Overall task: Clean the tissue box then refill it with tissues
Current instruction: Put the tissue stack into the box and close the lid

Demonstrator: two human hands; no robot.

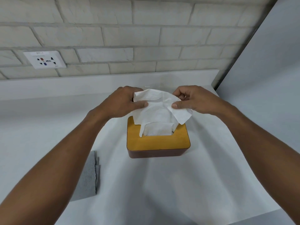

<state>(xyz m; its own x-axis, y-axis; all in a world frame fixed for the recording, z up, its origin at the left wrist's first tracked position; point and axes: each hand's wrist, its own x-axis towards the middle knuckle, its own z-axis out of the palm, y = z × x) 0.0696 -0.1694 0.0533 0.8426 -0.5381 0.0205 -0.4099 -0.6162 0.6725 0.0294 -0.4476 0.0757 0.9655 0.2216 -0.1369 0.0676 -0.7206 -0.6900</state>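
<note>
At the far left a wall socket (44, 59) is set in the brick wall (146, 34). Lower down a grey cloth (87, 174) is laid folded on the white counter (178, 192), well apart from the work. Next, the left hand (125, 101) is seen with thumb and curled fingers pinched on the left edge of a white tissue (157, 109). The tissue is held spread between both hands, and its lower part is seen to run down into the opening of the yellow lid (162, 142) of the tissue box (155, 153). The box is stood on the counter at the middle, directly under the hands and slightly nearer the person. Its long axis runs left to right, in line with the stretched sheet. At the right, the right hand (193, 99) is closed on the tissue's right edge, thumb on top. The two hands are placed equally near the box, one over each end. The refilling is judged to be nearly done. Whichever way the sheet is to go, the coming move is judged to lie straight up or down over the opening.
</note>
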